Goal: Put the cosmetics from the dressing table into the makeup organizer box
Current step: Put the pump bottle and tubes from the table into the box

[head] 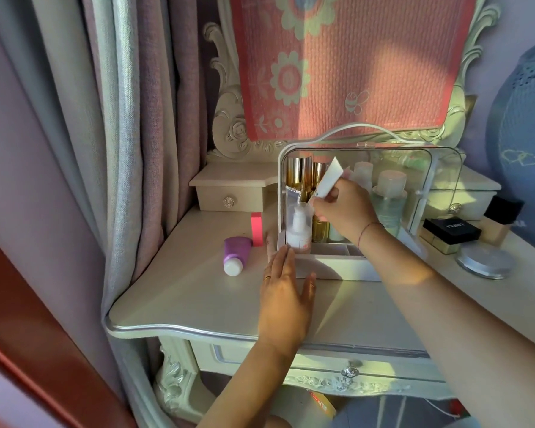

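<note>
At the clear box (442,171), right hand (345,210) pinches a flat white tube (329,178); left hand (286,291) splayed.

White capital lettering, one line, on lid of flat black square box (451,231) at right of tabletop; upside down to camera, too small to read for certain. Pinkish label on clear pump bottle (297,233): print blurred, illegible. Red marks on yellow carton (322,406) under table: unreadable. Two linked heart outlines on blue fabric (519,125), far right.
</note>
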The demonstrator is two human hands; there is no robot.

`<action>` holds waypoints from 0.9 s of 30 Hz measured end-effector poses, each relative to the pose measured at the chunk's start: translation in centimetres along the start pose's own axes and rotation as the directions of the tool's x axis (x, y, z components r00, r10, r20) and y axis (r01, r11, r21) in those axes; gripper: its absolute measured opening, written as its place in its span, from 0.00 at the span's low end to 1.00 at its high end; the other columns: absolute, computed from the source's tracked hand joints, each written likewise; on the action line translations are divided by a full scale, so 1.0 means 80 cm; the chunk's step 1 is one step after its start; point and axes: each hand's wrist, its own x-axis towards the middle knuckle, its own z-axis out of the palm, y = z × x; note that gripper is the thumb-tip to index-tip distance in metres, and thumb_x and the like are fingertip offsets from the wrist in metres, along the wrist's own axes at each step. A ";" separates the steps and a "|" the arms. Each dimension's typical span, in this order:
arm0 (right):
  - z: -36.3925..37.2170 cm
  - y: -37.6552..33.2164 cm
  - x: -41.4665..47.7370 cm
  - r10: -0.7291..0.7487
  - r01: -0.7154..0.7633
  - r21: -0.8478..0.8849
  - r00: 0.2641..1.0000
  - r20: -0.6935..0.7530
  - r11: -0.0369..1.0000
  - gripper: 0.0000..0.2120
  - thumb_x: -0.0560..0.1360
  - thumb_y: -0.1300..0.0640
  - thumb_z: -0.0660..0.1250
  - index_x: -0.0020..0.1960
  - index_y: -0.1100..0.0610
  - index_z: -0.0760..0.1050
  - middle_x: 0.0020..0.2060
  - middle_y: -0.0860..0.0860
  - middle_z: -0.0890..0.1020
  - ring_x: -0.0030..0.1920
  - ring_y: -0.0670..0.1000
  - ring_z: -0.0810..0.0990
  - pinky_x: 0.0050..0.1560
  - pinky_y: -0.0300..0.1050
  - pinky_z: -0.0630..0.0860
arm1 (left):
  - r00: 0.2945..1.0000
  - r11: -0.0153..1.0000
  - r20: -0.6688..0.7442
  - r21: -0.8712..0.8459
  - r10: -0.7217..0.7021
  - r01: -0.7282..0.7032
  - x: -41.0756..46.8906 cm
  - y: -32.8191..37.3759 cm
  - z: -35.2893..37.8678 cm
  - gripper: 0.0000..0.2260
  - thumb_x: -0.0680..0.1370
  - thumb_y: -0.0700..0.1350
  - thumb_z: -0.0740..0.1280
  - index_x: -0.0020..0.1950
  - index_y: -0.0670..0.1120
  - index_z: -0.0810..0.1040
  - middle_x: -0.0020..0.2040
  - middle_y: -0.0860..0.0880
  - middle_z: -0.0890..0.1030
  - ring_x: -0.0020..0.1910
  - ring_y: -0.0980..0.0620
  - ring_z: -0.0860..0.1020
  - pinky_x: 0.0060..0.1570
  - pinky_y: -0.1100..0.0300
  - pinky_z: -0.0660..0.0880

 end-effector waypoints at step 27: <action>0.022 0.019 -0.095 0.128 -0.081 0.315 0.983 -0.131 0.945 0.08 0.74 0.64 0.63 0.48 0.55 0.78 0.43 0.57 0.83 0.44 0.61 0.82 0.49 0.60 0.80 | 0.963 0.888 0.066 0.407 -0.263 0.214 0.039 -0.022 -0.018 0.28 0.76 0.48 0.61 0.75 0.56 0.55 0.64 0.45 0.71 0.62 0.41 0.70 0.56 0.49 0.71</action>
